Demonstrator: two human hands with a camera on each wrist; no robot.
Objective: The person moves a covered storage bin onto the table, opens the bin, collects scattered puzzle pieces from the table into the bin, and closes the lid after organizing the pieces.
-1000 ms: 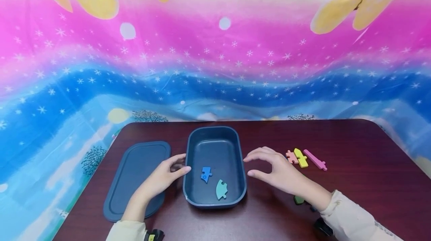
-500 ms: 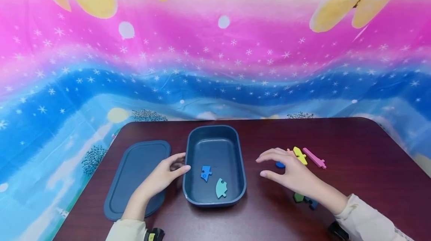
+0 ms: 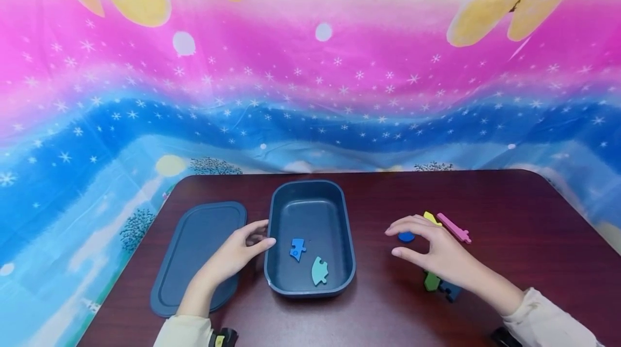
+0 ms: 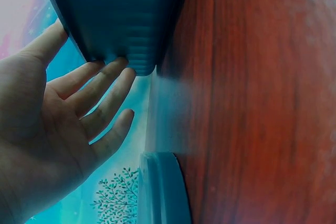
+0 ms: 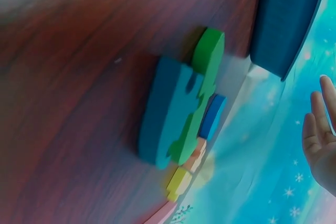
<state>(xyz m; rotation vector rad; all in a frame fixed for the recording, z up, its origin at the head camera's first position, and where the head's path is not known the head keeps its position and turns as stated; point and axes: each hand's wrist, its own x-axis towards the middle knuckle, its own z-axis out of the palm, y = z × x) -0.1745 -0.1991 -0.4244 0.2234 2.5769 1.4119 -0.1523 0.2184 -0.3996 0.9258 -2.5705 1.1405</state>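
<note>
A dark blue-grey rectangular box (image 3: pixel 309 292) stands in the middle of the table, with a blue puzzle piece (image 3: pixel 298 249) and a teal puzzle piece (image 3: pixel 319 271) inside. My left hand (image 3: pixel 236 252) holds its left wall, thumb over the rim and fingertips against the outside. To the right, my right hand (image 3: pixel 443 252) hovers above the table with fingers relaxed and holds nothing. Near it lie a round-edged blue piece (image 3: pixel 406 237), a yellow piece (image 3: pixel 430 218), a pink piece (image 3: pixel 454 227), a green piece (image 3: pixel 431 282) and a dark blue piece (image 3: pixel 451 290). An orange piece (image 5: pixel 196 154) shows in the right wrist view.
The matching lid (image 3: pixel 194 250) lies flat left of the box, partly beneath my left forearm. A dark red-brown wooden table (image 3: pixel 383 314) carries everything. Behind it hangs a colourful printed cloth (image 3: pixel 310 94).
My right hand has moved away from the box's right side toward the loose puzzle pieces, covering the orange one in the head view. The left hand stays on the box.
</note>
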